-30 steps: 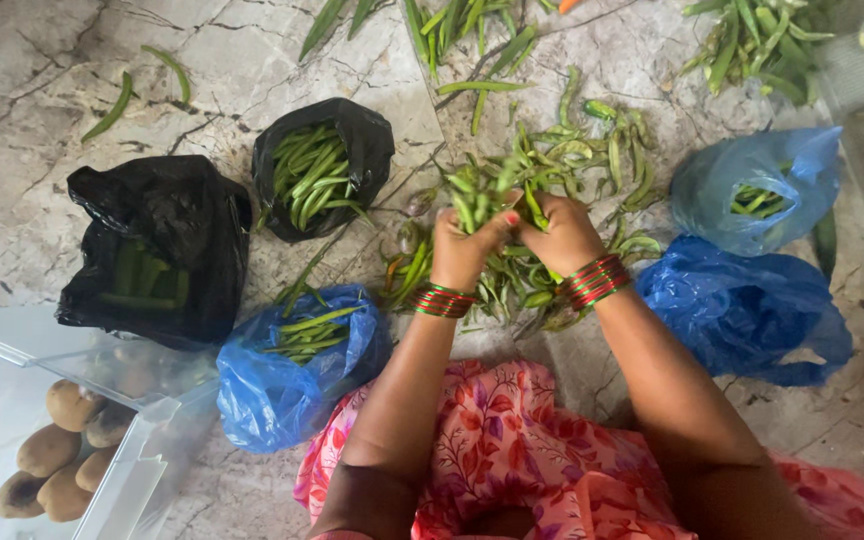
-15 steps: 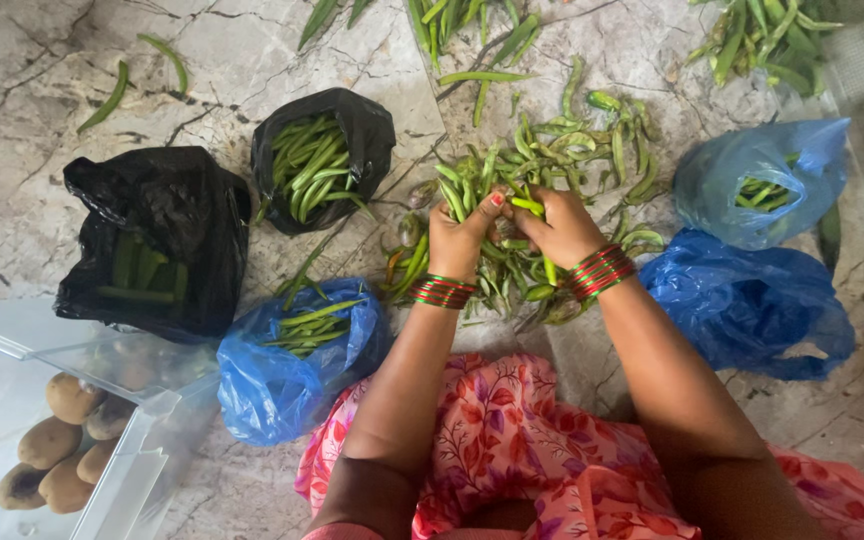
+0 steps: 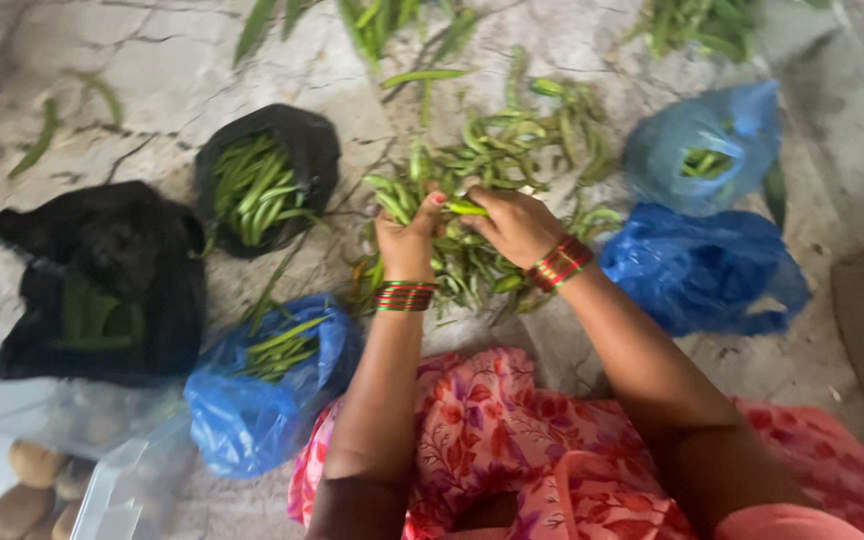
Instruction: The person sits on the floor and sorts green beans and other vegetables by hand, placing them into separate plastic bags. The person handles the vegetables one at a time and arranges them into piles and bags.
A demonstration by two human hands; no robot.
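A loose heap of green pods [image 3: 512,150] lies on the marble floor in front of me. My left hand [image 3: 409,238] is closed around a few pods at the near edge of the heap. My right hand [image 3: 514,222] pinches one green pod [image 3: 467,208] between thumb and fingers, close to the left hand. Both wrists wear red and green bangles. The frame is blurred.
A black bag of green pods [image 3: 262,175] and another black bag [image 3: 102,280] sit to the left. A blue bag with pods [image 3: 262,385] lies near my left knee. Two blue bags [image 3: 702,145] [image 3: 702,265] lie to the right. Brown round vegetables [image 3: 32,485] sit at the bottom left.
The view has tilted and blurred. My hands stayed over the heap; the right hand now holds a single pod up against the left hand.
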